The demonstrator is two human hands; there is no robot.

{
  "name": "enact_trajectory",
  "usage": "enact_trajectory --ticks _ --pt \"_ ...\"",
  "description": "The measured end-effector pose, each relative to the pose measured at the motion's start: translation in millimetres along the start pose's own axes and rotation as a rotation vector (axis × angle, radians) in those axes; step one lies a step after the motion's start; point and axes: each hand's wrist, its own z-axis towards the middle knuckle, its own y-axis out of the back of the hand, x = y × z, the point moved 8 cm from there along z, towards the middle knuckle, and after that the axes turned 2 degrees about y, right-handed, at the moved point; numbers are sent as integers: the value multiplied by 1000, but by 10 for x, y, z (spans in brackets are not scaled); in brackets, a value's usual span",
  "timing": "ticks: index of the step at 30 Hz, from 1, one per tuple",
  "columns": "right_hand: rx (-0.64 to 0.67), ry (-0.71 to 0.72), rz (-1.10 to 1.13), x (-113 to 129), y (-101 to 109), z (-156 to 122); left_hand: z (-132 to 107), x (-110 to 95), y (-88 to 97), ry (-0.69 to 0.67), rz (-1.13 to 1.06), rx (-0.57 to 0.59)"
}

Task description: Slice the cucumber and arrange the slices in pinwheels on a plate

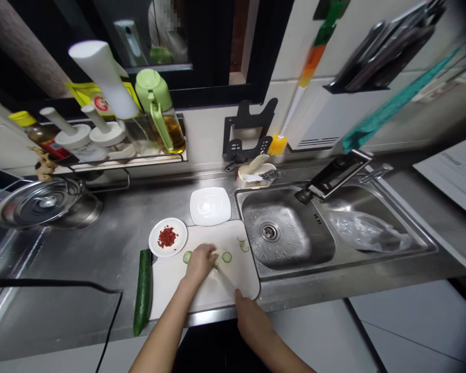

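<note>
steel counter [114, 228], cutting board [166, 290], knife [225, 280] in right hand [253, 317]

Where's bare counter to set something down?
Bare steel counter between the pot, cucumber and black cable; more between the bottle shelf and square plate. Crowded: cutting board, with left hand, knife and cucumber slices; right hand at its near edge.

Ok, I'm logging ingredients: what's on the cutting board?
Cucumber slices and green scraps; a round plate overlaps one corner. What lies beneath the left hand is covered.
</note>
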Motion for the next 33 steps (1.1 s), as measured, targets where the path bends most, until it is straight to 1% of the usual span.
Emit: enact_trajectory --ticks 1,3,4,6,10,15,19,21,23,26,28,30,33 --pt "12 -8 -9 7 11 -6 58 -114 -93 -36 33 75" --pt "48 -22 -24 26 30 -22 145 -274 -246 -73 120 188" --pt "53 -23 -23 38 49 -31 175 -321 -303 -79 163 225" --pt "59 -32 -15 48 81 -48 214 -359 -376 -67 231 261" --pt "61 -45 9 45 108 -65 234 -350 -409 -30 259 260" --pt "70 -44 42 35 97 -53 214 -389 -410 -57 194 266" --pt "77 -42 45 28 87 -44 192 -372 -375 -25 129 244" --pt "85 -38 33 22 74 -40 174 -328 -313 1 92 203" --pt "87 -26 23 18 57 -31 140 -230 -219 53 57 143" --pt "89 -20 19 -8 9 -10 42 24 -51 188 25 23" --pt "81 -15 25 -27 -13 5 -50 193 30 256 15 -45" --pt "74 -8 38 -39 -15 9 -138 323 56 291 1 -80" --pt "80 -15 41 -51 18 -4 -235 453 25 333 -44 -100"
